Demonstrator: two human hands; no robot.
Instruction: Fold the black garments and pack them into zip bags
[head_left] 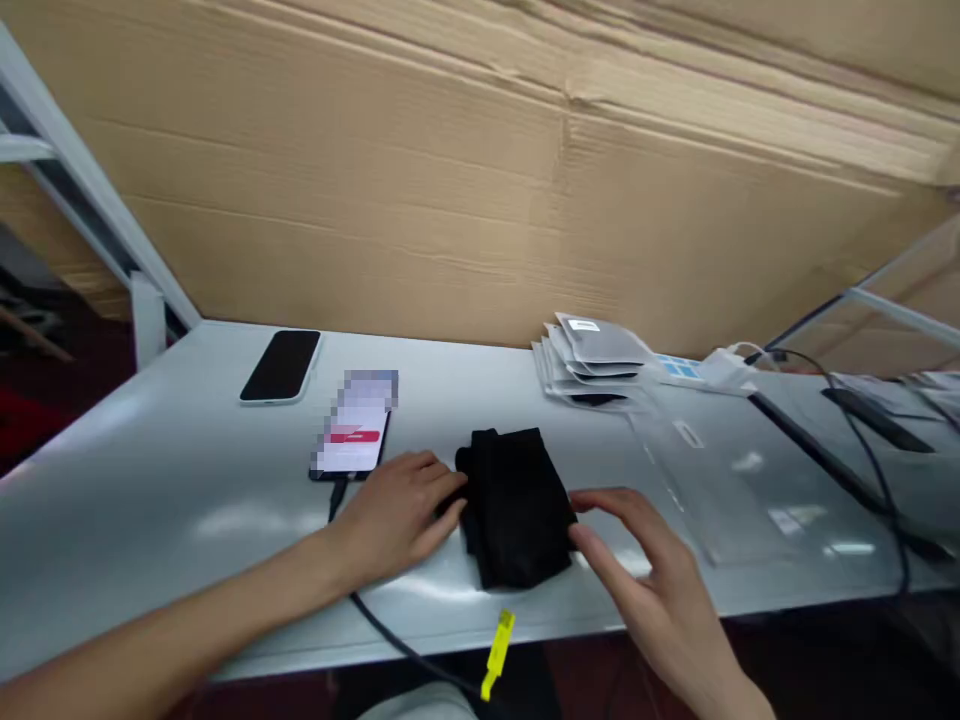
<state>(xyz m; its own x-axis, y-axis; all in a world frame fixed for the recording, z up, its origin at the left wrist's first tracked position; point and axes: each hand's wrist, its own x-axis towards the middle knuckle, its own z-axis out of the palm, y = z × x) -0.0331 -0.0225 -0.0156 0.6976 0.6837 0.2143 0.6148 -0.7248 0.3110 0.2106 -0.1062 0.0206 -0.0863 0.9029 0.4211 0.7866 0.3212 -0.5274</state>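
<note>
A folded black cloth (517, 510) lies on the white table in front of me, its layers stacked into a rough rectangle. My left hand (405, 510) reaches in from the left, with thumb and fingers closed on the cloth's left edge. On the opposite side, my right hand (652, 570) has its thumb and forefinger at the cloth's right edge, pinching a small part of it. What kind of item the cloth is, I cannot make out. Just beyond my left hand is a phone with a lit screen (356, 425), plugged into a black cable (397, 640).
A second phone (281, 366) with a dark screen lies at the back left. Several stacked clear bags (600, 355) sit behind the cloth; a flat clear bag (712, 480) is to the right. A white charger (724, 370), cables and a yellow tag (498, 650) are around. Cardboard (450, 180) closes the back.
</note>
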